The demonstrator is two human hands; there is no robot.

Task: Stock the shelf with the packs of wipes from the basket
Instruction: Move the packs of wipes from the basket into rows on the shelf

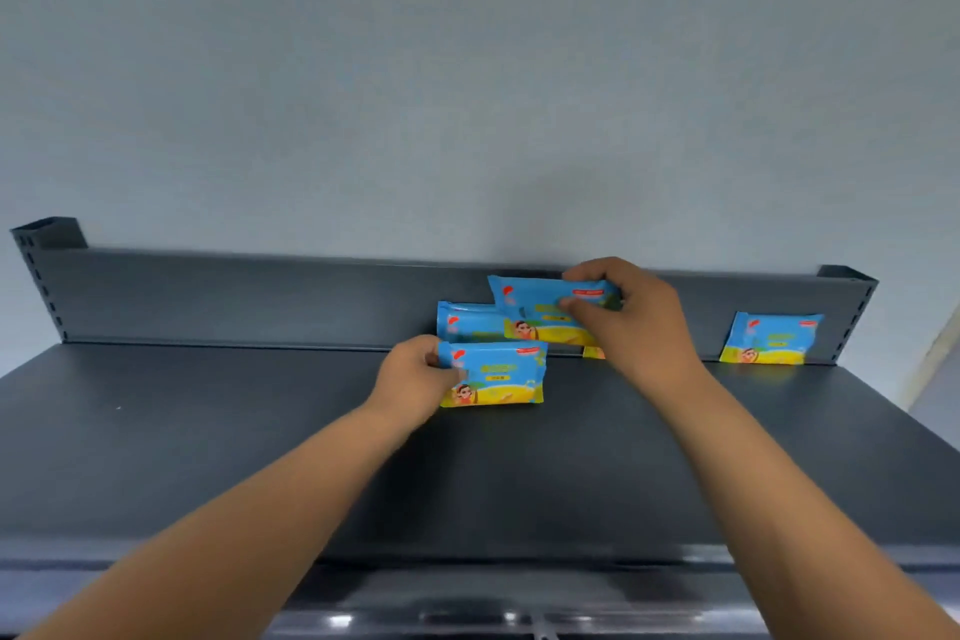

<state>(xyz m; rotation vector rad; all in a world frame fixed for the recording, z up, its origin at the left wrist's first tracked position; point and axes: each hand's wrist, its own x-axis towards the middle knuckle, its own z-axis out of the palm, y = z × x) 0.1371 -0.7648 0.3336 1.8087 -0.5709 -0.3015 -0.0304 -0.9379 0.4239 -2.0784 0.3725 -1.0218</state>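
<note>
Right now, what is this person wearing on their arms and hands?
Nothing visible. Left forearm and right forearm are bare to the frame's edge, no sleeves. The left hand and right hand have no gloves, and no watch, bracelet or ring shows.

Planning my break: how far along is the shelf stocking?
Done: a far-right pack and a middle pack stand against the back panel. In hand: the left hand holds a front pack upright on the shelf; the right hand holds a raised pack just right of the middle one. Left: placing both; the basket is out of view, so what remains is unknown.
</note>
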